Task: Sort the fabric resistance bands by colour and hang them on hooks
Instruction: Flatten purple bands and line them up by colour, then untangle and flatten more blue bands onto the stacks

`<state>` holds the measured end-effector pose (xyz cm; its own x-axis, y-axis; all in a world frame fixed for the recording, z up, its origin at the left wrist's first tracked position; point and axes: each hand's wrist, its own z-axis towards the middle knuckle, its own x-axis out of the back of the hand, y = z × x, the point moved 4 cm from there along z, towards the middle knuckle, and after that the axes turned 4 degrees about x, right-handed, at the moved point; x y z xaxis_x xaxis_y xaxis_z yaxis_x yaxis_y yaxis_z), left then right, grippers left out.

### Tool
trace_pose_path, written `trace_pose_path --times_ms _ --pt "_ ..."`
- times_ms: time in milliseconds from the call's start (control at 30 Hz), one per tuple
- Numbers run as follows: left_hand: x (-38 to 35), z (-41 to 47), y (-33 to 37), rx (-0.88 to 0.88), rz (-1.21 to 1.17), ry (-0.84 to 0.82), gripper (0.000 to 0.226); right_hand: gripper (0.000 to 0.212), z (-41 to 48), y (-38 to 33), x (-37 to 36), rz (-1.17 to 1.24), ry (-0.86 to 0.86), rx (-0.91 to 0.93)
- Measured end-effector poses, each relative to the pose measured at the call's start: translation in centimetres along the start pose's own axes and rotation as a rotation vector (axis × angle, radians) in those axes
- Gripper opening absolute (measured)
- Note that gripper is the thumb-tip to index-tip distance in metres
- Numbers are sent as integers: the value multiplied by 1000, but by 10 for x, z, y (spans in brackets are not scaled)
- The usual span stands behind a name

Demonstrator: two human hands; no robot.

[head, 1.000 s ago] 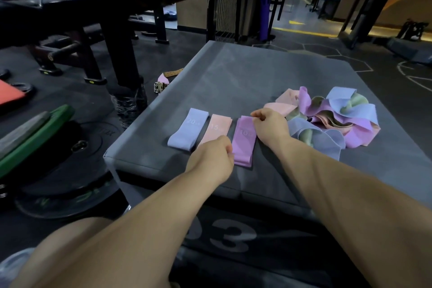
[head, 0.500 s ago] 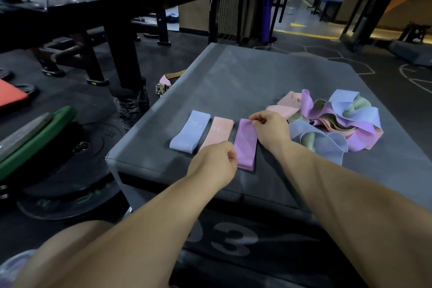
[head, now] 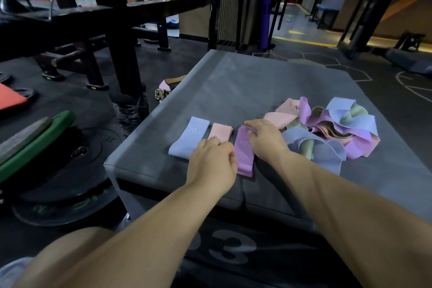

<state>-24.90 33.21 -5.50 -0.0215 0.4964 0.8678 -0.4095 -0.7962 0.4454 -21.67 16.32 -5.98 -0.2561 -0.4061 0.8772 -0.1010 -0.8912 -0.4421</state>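
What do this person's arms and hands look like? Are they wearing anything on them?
Both forearms are bare as far as the picture shows, with no sleeves in sight. The left hand and right hand have no gloves, and no watch, bracelet or ring can be seen on either. No marks or tape show on them.

Dim gym, black rubber floor

A gym: bumper plates lie on rubber flooring beside a rack.
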Motion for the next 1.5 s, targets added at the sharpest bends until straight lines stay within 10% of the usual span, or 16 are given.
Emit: trace_pose_path --times_ms 833,1233,1500 --pt "-31 3 -8 -65 256 -299 49 58 -8 4 -28 -367 -332 145" --pt "-20 12 17 -12 193 -293 41 33 -61 22 76 -208 261 284" --pt "-32 9 64 -82 102 -301 43 43 -99 114 104 -145 251 -178"
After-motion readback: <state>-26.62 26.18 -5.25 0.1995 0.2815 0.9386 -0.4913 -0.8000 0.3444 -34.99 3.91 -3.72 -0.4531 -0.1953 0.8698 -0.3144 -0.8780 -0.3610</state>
